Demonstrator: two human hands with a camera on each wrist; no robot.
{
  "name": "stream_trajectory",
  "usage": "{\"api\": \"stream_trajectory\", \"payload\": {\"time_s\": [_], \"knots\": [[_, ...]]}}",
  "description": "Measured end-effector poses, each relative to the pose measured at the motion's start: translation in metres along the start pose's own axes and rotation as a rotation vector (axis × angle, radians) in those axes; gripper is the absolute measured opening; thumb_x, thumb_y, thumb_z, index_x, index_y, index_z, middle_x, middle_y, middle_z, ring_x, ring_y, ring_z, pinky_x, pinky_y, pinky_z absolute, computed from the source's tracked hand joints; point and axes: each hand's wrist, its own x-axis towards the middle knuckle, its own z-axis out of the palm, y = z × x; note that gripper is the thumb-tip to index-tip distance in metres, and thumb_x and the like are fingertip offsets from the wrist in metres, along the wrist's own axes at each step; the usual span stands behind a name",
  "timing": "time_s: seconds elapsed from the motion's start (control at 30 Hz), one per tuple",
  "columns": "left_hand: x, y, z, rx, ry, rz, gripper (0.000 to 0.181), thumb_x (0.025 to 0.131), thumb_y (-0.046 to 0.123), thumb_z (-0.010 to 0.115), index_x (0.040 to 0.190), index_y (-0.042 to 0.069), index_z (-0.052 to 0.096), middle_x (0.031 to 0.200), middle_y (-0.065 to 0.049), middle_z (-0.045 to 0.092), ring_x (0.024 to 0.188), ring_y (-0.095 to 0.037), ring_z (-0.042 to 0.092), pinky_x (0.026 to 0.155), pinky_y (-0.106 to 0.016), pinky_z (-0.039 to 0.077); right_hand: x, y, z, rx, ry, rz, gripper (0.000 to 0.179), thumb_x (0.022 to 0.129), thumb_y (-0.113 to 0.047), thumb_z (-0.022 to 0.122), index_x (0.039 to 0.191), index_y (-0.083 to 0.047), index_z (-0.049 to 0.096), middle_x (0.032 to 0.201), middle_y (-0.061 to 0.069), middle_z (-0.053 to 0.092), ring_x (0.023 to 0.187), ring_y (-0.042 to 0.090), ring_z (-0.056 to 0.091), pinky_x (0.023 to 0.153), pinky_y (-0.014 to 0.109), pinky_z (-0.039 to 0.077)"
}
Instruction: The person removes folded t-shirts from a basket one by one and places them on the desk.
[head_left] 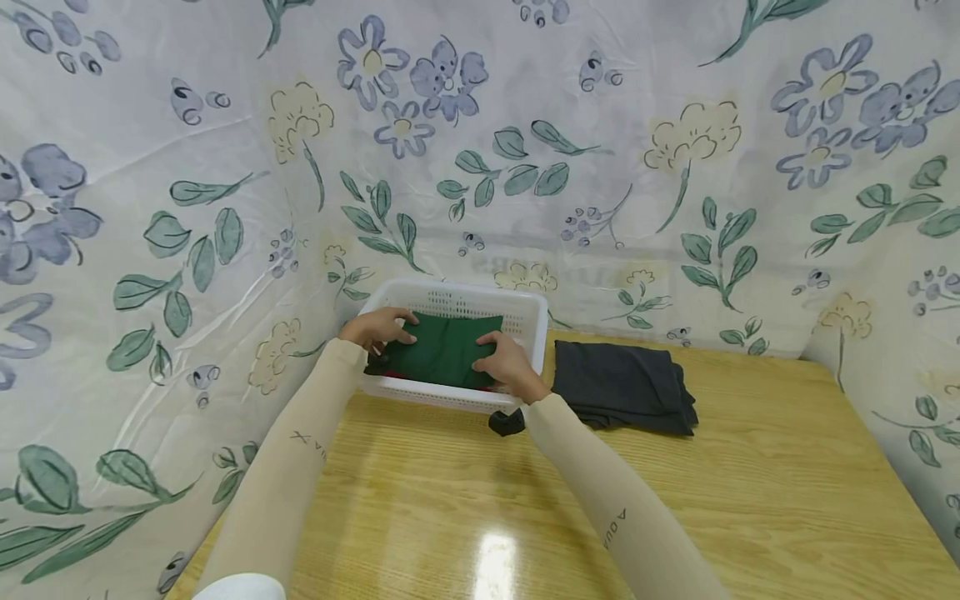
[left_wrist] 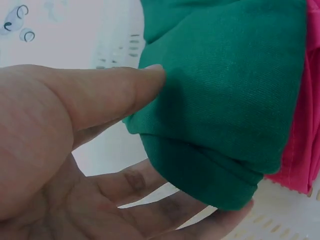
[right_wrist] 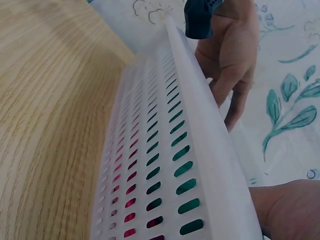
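Observation:
A folded green cloth (head_left: 446, 346) lies in the white perforated basket (head_left: 450, 400). At its left end is my left hand (head_left: 377, 327); in the left wrist view the thumb (left_wrist: 125, 90) lies on top of the fabric, with the other fingers below the folded end. My right hand (head_left: 506, 364) holds the cloth's right edge. In the right wrist view the basket wall hides most of this hand, leaving only part of it at the lower right. Under the green cloth a pink-red cloth (left_wrist: 297, 150) shows along the edge.
A dark folded cloth (head_left: 622, 387) lies on the wooden table (head_left: 420, 483), right of the basket. A small black item (head_left: 507, 422) sits by the basket's front right corner. Floral sheeting (head_left: 450, 208) stands close behind the basket and along the left side.

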Motion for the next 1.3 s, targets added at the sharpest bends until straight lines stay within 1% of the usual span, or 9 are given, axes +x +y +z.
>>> {"api": "stream_trajectory", "payload": {"time_s": [0.1, 0.23, 0.5, 0.63, 0.7, 0.8, 0.97, 1.17, 1.3], "knots": [[0.001, 0.001, -0.001, -0.011, -0.008, -0.004, 0.052, 0.106, 0.016, 0.058, 0.153, 0.003, 0.042, 0.152, -0.031, 0.035, 0.065, -0.018, 0.046, 0.059, -0.033, 0.049, 0.001, 0.0, -0.001, 0.001, 0.006, 0.002, 0.045, 0.096, -0.004, 0.071, 0.139, -0.009, 0.059, 0.145, 0.021, 0.052, 0.122, 0.038, 0.059, 0.078, 0.042, 0.059], [0.002, 0.002, -0.002, -0.003, 0.002, -0.02, 0.051, 0.105, 0.017, 0.061, 0.151, 0.002, 0.044, 0.151, -0.031, 0.035, 0.078, -0.02, 0.047, 0.058, -0.031, 0.049, 0.002, -0.001, -0.001, 0.005, 0.012, 0.002, 0.044, 0.096, -0.003, 0.071, 0.138, -0.011, 0.061, 0.146, 0.02, 0.052, 0.121, 0.037, 0.06, 0.073, 0.039, 0.059], [0.001, 0.006, -0.003, -0.008, -0.003, -0.027, 0.054, 0.106, 0.02, 0.058, 0.155, 0.005, 0.04, 0.146, -0.028, 0.039, 0.066, -0.02, 0.045, 0.068, -0.04, 0.049, 0.003, -0.003, -0.005, 0.022, 0.005, -0.004, 0.043, 0.097, -0.003, 0.07, 0.138, -0.009, 0.061, 0.146, 0.021, 0.052, 0.124, 0.04, 0.059, 0.076, 0.044, 0.061], [0.0, 0.007, -0.003, -0.039, 0.003, -0.023, 0.05, 0.106, 0.018, 0.058, 0.154, 0.008, 0.045, 0.133, -0.024, 0.044, 0.061, -0.018, 0.033, 0.069, -0.04, 0.045, 0.003, -0.004, -0.006, 0.018, 0.01, -0.015, 0.042, 0.097, -0.004, 0.07, 0.138, -0.008, 0.061, 0.145, 0.02, 0.053, 0.123, 0.038, 0.059, 0.081, 0.044, 0.059], [-0.001, 0.007, -0.003, -0.051, 0.01, -0.021, 0.047, 0.106, 0.017, 0.058, 0.152, 0.008, 0.05, 0.134, -0.024, 0.044, 0.066, -0.02, 0.037, 0.071, -0.042, 0.046, 0.004, -0.004, -0.006, 0.013, 0.018, -0.026, 0.04, 0.097, -0.005, 0.071, 0.136, -0.008, 0.063, 0.144, 0.019, 0.054, 0.123, 0.036, 0.059, 0.087, 0.043, 0.058], [-0.003, 0.007, -0.004, -0.069, 0.017, -0.023, 0.044, 0.106, 0.015, 0.058, 0.149, 0.008, 0.054, 0.149, -0.025, 0.036, 0.081, -0.026, 0.046, 0.077, -0.049, 0.049, 0.004, -0.004, -0.006, 0.007, 0.031, -0.053, 0.038, 0.096, -0.006, 0.072, 0.133, -0.007, 0.065, 0.14, 0.017, 0.058, 0.122, 0.033, 0.06, 0.092, 0.044, 0.055], [-0.006, 0.006, -0.005, -0.109, 0.041, -0.002, 0.041, 0.106, 0.011, 0.057, 0.147, 0.006, 0.056, 0.163, -0.025, 0.021, 0.115, -0.039, 0.051, 0.093, -0.06, 0.05, 0.005, -0.004, -0.008, -0.012, 0.065, -0.112, 0.033, 0.094, -0.007, 0.075, 0.127, -0.008, 0.07, 0.128, 0.014, 0.063, 0.109, 0.03, 0.065, 0.087, 0.041, 0.057], [-0.012, 0.007, -0.005, -0.131, 0.086, 0.043, 0.041, 0.107, 0.009, 0.056, 0.147, 0.005, 0.055, 0.165, -0.024, 0.02, 0.113, -0.038, 0.053, 0.087, -0.045, 0.051, 0.004, -0.005, -0.013, -0.05, 0.085, -0.161, 0.032, 0.093, -0.011, 0.078, 0.125, -0.011, 0.073, 0.124, 0.013, 0.066, 0.103, 0.028, 0.066, 0.081, 0.038, 0.058], [-0.018, 0.007, -0.005, -0.135, 0.104, 0.072, 0.04, 0.107, 0.01, 0.055, 0.147, 0.006, 0.055, 0.166, -0.023, 0.019, 0.127, -0.043, 0.047, 0.094, -0.048, 0.049, 0.001, -0.007, -0.018, -0.073, 0.089, -0.191, 0.03, 0.093, -0.011, 0.077, 0.124, -0.011, 0.073, 0.122, 0.012, 0.068, 0.097, 0.025, 0.068, 0.079, 0.037, 0.059]]}}
